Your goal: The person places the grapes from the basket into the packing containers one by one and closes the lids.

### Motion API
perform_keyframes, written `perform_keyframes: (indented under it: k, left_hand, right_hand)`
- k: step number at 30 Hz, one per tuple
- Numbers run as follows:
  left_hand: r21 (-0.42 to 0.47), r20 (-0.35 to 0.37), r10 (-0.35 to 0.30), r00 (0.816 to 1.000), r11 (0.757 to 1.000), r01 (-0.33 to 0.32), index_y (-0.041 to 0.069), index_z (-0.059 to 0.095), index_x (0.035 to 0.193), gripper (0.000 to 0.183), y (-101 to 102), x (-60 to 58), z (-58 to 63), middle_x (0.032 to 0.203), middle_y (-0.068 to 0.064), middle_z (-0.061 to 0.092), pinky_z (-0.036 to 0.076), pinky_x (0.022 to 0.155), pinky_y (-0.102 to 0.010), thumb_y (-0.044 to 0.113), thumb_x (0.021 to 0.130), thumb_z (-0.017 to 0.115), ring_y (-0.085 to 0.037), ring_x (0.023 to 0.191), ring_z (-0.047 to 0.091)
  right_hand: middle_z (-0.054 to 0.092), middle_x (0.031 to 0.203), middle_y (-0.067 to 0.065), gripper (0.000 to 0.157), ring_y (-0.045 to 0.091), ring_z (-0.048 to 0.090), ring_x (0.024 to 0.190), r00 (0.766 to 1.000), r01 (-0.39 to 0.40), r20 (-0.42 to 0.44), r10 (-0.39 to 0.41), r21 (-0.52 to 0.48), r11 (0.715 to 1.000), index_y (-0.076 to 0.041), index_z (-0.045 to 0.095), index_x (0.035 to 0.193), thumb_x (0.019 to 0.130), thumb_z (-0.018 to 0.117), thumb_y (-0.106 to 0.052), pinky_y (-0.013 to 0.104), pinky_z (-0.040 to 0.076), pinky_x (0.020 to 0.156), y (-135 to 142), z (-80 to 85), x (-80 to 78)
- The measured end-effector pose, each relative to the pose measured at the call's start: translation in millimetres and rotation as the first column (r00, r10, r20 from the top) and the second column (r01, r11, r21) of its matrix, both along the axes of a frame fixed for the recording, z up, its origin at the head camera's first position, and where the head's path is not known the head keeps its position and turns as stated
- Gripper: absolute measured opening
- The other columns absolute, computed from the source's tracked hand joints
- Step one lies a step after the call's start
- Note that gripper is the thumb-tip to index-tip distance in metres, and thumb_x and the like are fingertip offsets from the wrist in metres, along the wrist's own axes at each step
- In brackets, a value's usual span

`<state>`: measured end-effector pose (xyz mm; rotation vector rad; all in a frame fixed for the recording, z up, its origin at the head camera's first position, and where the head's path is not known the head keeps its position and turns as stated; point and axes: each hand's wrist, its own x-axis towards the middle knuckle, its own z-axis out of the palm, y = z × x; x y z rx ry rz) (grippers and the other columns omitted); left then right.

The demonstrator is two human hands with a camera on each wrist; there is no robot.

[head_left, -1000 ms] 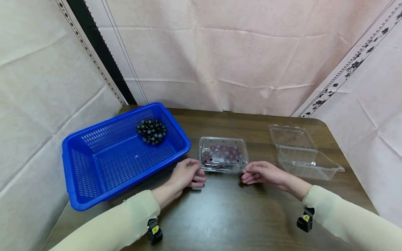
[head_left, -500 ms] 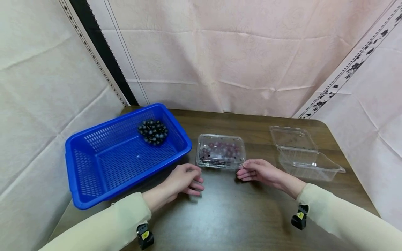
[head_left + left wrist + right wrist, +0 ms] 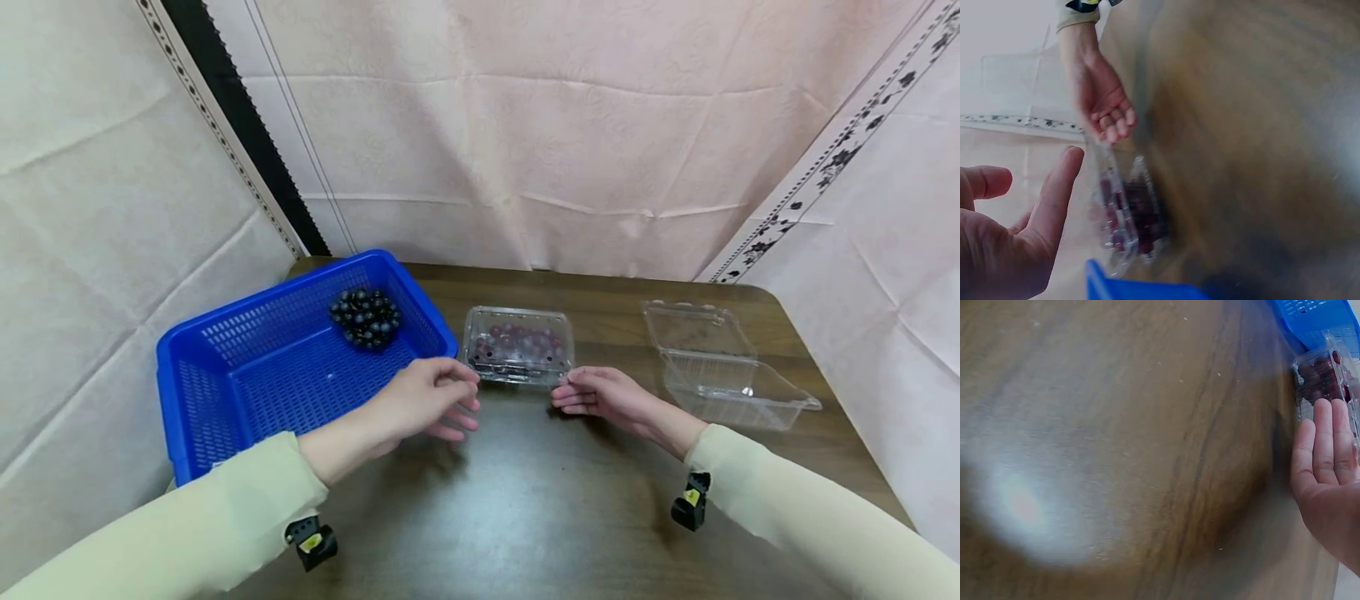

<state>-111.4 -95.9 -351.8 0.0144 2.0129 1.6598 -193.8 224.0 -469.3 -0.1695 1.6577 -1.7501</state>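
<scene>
A clear plastic clamshell box (image 3: 517, 346) of reddish grapes (image 3: 521, 340), lid down, is in the middle of the head view. My right hand (image 3: 611, 400) pinches its near right corner between thumb and forefinger, the other fingers stretched out below. In the right wrist view those fingers (image 3: 1324, 444) lie alongside the box (image 3: 1310, 409). My left hand (image 3: 427, 400) holds nothing, its fingers loosely bent, in front of the box's near left corner. The left wrist view shows its thumb and a finger (image 3: 1054, 200) spread apart, beside the box (image 3: 1125, 219).
A blue plastic basket (image 3: 300, 387) stands on the left, with a bunch of dark grapes (image 3: 366, 318) at its far right end. An empty clear clamshell (image 3: 738, 387) lies with its lid raised on the right of the wooden table (image 3: 517, 492). Pale cloth (image 3: 562, 167) hangs behind.
The grape box has shifted left and away from me, with my right hand following at its corner. My left hand has let go of the box's left side and drawn back left.
</scene>
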Motion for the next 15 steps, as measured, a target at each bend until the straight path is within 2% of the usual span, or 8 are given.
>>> perform_keyframes:
  k: [8, 15]
  left_hand:
    - [-0.060, -0.063, -0.036, 0.997, 0.998, 0.032, 0.008, 0.055, 0.124, 0.027, -15.2, -17.7, 27.6, 0.100, -0.014, 0.067, 0.061, 0.073, -0.040, 0.020, 0.100, 0.053, -0.028, 0.090, 0.071]
    - [-0.130, -0.110, -0.053, 0.993, 0.991, 0.039, 0.008, 0.053, 0.125, 0.029, -27.5, -34.5, 43.5, 0.106, -0.016, 0.066, 0.060, 0.076, -0.041, 0.024, 0.101, 0.052, -0.026, 0.090, 0.071]
  right_hand:
    - [0.050, 0.133, 0.033, 0.044, 0.032, 0.060, 0.117, 0.998, 0.052, 0.031, -0.052, 0.028, 0.998, 0.011, 0.042, 0.135, 0.105, 0.039, -0.021, 0.046, 0.047, 0.103, -5.5, 6.5, -5.4]
    - [0.054, 0.129, 0.032, 0.051, 0.034, 0.061, 0.115, 0.999, -0.029, 0.021, 0.028, 0.060, 0.998, 0.014, 0.038, 0.136, 0.105, 0.040, -0.026, 0.046, 0.048, 0.101, -1.5, 15.0, -0.1]
